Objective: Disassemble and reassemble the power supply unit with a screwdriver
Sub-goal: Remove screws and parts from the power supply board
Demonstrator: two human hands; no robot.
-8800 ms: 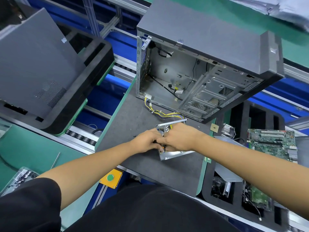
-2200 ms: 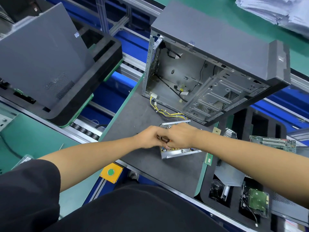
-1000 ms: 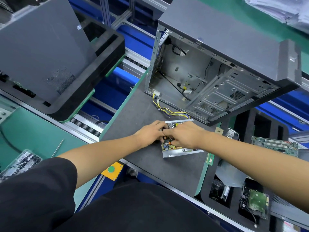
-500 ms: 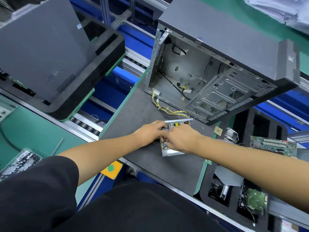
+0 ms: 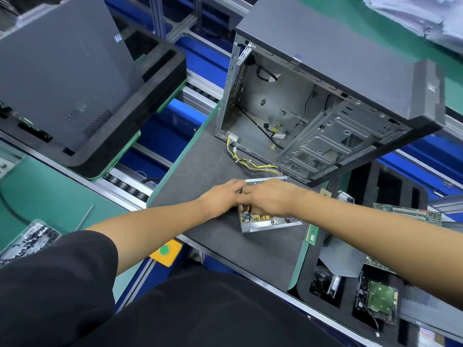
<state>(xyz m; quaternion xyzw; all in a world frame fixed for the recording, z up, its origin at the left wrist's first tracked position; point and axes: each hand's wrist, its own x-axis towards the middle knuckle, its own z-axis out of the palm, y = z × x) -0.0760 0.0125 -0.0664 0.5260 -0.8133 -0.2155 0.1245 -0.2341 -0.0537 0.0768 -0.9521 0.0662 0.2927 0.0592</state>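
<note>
Lying open-topped on the dark grey mat (image 5: 215, 159), the power supply unit (image 5: 265, 220), circuit board exposed, just in front of the open computer case (image 5: 325, 101). Meeting over its near-left part, left hand (image 5: 220, 199) and right hand (image 5: 269, 197), knuckles up, touching each other. Fingertips of both tucked under and hidden; grip on anything impossible to tell. Screwdriver nowhere plainly visible. Trailing from the unit back to the case mouth, a yellow-and-black cable bundle (image 5: 246, 162). Right of the mat, a black foam tray (image 5: 333, 276) with a hard drive (image 5: 380, 298) and a green circuit board (image 5: 408, 212). Left, across the conveyor rollers, a grey side panel (image 5: 67, 71) leaning in another foam tray. Near the mat's front edge, a yellow box with a green button (image 5: 164, 250).
</note>
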